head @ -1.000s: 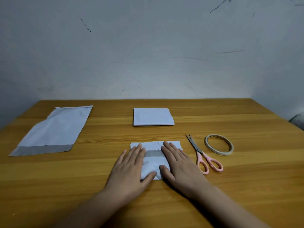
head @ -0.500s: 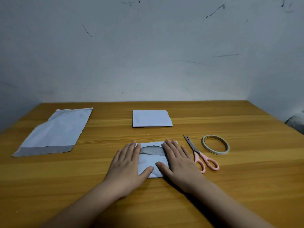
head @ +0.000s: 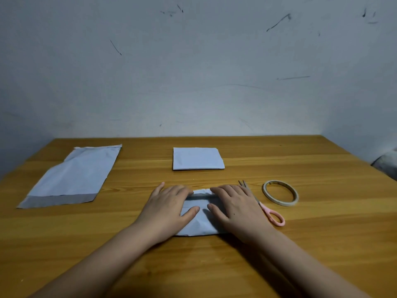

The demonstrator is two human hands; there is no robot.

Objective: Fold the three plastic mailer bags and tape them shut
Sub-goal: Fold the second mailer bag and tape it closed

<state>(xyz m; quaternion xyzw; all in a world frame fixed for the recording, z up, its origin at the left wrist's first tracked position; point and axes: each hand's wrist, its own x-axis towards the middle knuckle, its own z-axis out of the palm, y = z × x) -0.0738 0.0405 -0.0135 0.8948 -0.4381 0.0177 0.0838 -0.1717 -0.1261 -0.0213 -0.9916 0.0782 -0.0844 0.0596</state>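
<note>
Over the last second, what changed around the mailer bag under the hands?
Both hands, left hand and right hand, slid apart toward the side edges of the folded mailer bag, pressing it flat; the grey strip once exposed between them is now mostly covered. The unfolded bag, finished folded bag, scissors and tape roll stayed put.

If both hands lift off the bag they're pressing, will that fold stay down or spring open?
Probably springs partly open: the folded bag looks like thin, puffy plastic, held by the left hand and right hand. No tape shows on it. It likely slides easily on the smooth table.
</note>
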